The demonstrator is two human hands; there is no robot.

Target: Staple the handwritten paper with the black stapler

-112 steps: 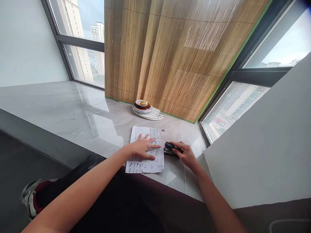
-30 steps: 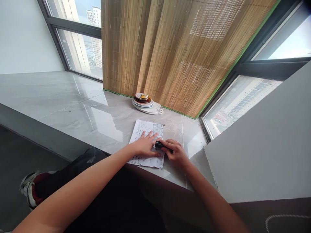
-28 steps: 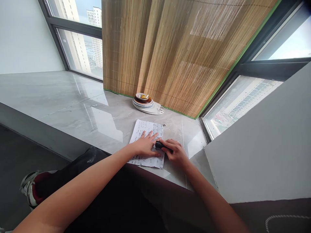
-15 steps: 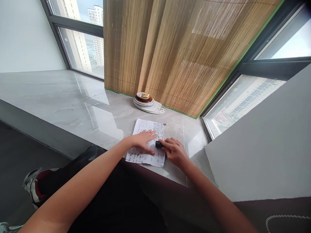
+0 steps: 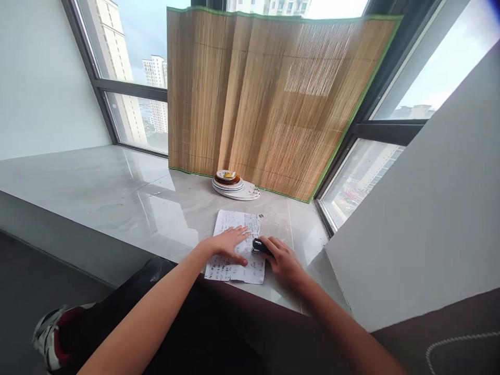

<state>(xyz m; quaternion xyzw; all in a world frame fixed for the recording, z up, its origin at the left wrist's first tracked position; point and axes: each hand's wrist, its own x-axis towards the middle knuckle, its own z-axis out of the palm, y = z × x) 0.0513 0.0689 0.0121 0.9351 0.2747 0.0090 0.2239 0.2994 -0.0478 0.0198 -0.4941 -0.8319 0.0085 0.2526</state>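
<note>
Written-over white sheets of paper [image 5: 222, 272] lie on the grey ledge at its front edge. My left hand [image 5: 228, 245] rests flat on them with the fingers spread. At their right side, my right hand [image 5: 282, 260] is wrapped round a small black stapler [image 5: 259, 245]. The stapler's rounded front end points left over the paper, and my fingers cover its rear. Whether its jaws are around the sheets I cannot tell. Small dark bits [image 5: 261, 215] lie at the paper's top right corner.
A stack of plates [image 5: 234, 188] stands behind the paper, with something yellow on top. A bamboo blind [image 5: 250, 104] leans against the windows behind the grey stone ledge [image 5: 117, 192]. To the right stands a white wall [image 5: 406, 224]. My knee [image 5: 160, 268] is at the ledge's front left.
My head has tilted up, so the scene sits lower and the blind's top edge shows. More of the stapler shows in my right hand. My left hand stays on the paper.
</note>
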